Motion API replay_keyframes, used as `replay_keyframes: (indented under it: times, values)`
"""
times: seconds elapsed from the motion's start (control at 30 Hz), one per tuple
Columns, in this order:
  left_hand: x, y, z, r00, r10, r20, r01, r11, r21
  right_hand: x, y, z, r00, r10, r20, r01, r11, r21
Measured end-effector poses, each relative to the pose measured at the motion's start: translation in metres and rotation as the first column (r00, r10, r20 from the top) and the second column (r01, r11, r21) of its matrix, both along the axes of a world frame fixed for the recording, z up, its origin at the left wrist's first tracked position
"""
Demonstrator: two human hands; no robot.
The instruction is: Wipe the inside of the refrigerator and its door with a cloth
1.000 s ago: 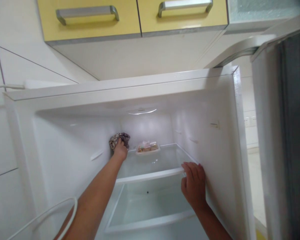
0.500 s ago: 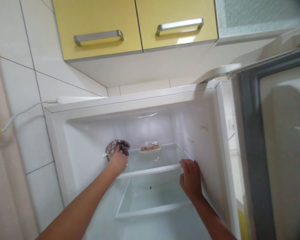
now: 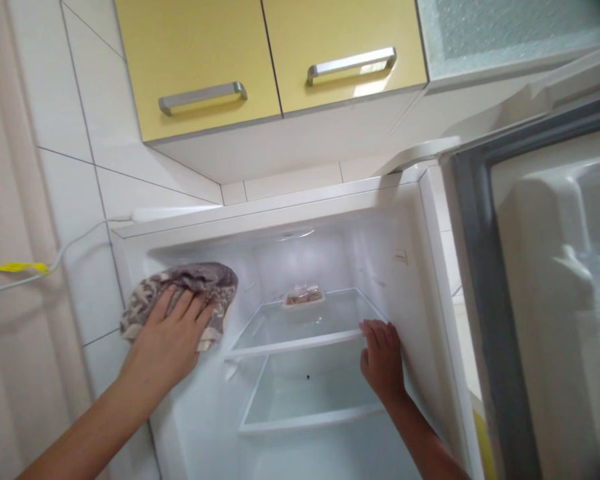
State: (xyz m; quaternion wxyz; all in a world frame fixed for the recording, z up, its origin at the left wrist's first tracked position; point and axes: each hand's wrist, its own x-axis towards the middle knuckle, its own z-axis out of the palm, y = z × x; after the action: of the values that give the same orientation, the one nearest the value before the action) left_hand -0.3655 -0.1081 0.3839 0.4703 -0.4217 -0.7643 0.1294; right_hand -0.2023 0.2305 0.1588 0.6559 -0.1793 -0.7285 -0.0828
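Observation:
My left hand (image 3: 173,333) presses a grey-brown and cream patterned cloth (image 3: 215,277) against the left front edge of the open fridge (image 3: 280,210). Its fingers lie bent over the bunched cloth, which hides that part of the edge. On the right, my right hand (image 3: 383,360) curls its fingers over the front rim of the upper glass shelf (image 3: 300,341), close to the fridge's right wall. A small tray of packaged food (image 3: 304,299) sits at the back of this shelf.
A lower shelf (image 3: 310,421) lies beneath. The fridge door (image 3: 540,267) stands open at the right. Overhead are yellow cabinets (image 3: 200,53) with metal handles. A cable (image 3: 80,237) with a yellow tag (image 3: 23,267) runs along the left tiled wall.
My left hand has drawn the cloth from deep inside, by the upper shelf's left side, outward and left to the fridge's front edge. My right hand stays on the shelf rim. The view has shifted slightly.

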Motion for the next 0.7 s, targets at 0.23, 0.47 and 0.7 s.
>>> replay_keyframes:
  times: [0.23,0.47,0.7]
  values:
    - [-0.052,0.088,0.029,0.995,0.087,-0.042,-0.091,0.992,-0.087,-0.001,0.0,-0.001,1.0,-0.014,0.005,0.014,1.0,-0.005]
    - [-0.119,0.159,0.035,0.999,0.045,-0.003,-0.045,0.999,-0.029,-0.004,0.0,-0.003,1.0,-0.025,-0.013,0.025,1.0,-0.012]
    - [-0.144,0.178,0.023,0.999,-0.026,0.045,0.028,0.999,-0.046,-0.012,0.005,-0.006,0.997,-0.059,-0.042,0.06,0.998,0.016]
